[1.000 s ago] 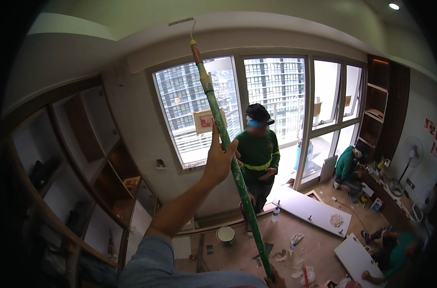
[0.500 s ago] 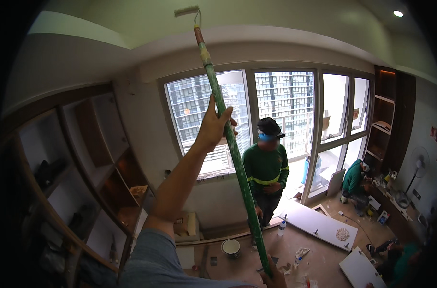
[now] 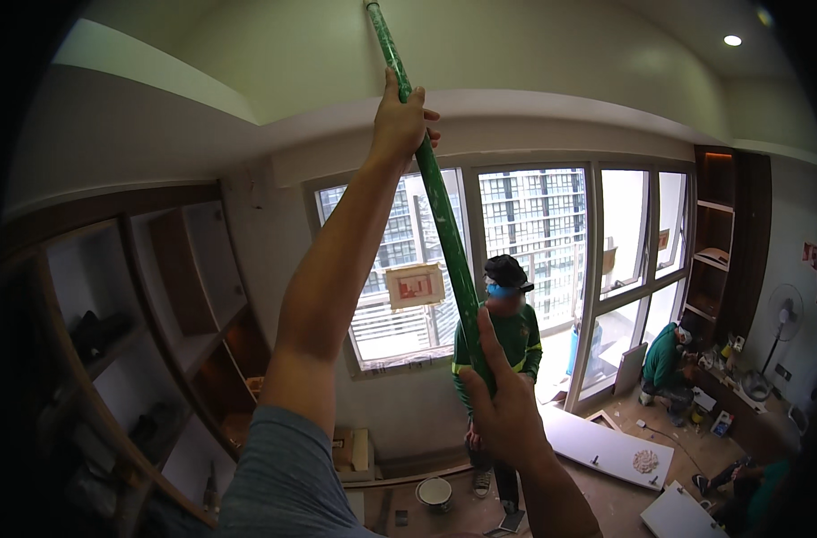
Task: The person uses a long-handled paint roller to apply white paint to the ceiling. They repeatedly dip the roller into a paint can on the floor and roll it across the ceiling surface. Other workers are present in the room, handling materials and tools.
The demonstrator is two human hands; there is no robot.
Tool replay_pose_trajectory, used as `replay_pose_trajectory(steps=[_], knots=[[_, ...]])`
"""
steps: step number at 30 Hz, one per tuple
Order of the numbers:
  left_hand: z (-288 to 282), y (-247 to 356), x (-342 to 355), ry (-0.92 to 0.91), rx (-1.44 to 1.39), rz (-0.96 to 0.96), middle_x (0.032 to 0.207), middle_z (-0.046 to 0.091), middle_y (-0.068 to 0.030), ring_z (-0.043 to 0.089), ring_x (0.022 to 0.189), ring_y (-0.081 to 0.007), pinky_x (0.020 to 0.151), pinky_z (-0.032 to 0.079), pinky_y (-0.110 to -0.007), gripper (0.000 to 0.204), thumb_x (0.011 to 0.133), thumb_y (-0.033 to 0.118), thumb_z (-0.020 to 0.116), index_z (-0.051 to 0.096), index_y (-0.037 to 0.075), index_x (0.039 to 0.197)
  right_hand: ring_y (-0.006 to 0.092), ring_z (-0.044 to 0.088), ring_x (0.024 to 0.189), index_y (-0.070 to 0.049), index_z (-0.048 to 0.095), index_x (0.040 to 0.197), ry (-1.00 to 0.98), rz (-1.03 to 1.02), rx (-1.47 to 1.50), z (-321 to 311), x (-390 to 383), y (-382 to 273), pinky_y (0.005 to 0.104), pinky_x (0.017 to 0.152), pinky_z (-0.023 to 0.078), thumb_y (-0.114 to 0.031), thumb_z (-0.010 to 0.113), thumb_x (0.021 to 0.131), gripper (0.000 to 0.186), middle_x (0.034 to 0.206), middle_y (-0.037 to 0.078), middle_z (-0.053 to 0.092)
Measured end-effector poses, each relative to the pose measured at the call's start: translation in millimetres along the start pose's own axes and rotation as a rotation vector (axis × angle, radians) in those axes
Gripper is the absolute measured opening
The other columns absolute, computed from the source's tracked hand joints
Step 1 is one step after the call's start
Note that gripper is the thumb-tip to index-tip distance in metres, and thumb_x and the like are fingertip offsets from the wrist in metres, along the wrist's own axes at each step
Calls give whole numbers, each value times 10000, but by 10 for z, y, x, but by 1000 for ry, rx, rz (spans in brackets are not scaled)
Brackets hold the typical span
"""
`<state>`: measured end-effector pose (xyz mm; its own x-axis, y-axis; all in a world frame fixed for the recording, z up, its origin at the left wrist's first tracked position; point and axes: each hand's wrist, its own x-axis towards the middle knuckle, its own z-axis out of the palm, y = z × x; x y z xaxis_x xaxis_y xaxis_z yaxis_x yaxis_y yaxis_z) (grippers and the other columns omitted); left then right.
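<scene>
A long green paint roller pole (image 3: 443,213) slants from the chest of the person opposite up to the ceiling, its surface smeared with pale paint. Raised high, my left hand (image 3: 401,125) is closed round its upper part, with the thumb along it. Lower down, my right hand (image 3: 509,408) grips the lower end, its index finger stretched along the pole. The roller head lies beyond the top of the picture. Behind the pole runs the edge of the dropped ceiling (image 3: 561,108).
A person in a green shirt (image 3: 523,336) stands just beyond the pole. Below are a white bucket (image 3: 434,493), a white panel (image 3: 597,441) and a carton (image 3: 350,453). Shelving (image 3: 180,305) lines the left; another person crouches (image 3: 664,363) near a fan (image 3: 779,323) at right.
The pole has gone up, and its roller head has left the picture. Both my hands have risen, the right one from the bottom edge. The view has tilted upward slightly.
</scene>
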<state>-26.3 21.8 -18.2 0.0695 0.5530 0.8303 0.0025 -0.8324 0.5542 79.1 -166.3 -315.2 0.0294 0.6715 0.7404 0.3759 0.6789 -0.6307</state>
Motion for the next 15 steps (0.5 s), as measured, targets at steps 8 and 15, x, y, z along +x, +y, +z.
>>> replay_pose_trajectory(steps=[8,15], knots=[[-48,141,216,-27,66,5,968,672,-196,620,632,-209,562,554,-349,752,1080,279,477,-3,196,1653,241,713,798,-228,218,1648,-15,65,41,0,217,-164,400,780,544,-186,556,1023,712,907,197,708],[33,-90,269,24,-13,-57,988,654,-211,618,651,-230,583,576,-367,713,1088,296,448,22,197,1651,466,711,939,-203,240,1634,-57,266,-46,-77,-474,187,451,836,550,-161,584,1011,713,1014,298,708]])
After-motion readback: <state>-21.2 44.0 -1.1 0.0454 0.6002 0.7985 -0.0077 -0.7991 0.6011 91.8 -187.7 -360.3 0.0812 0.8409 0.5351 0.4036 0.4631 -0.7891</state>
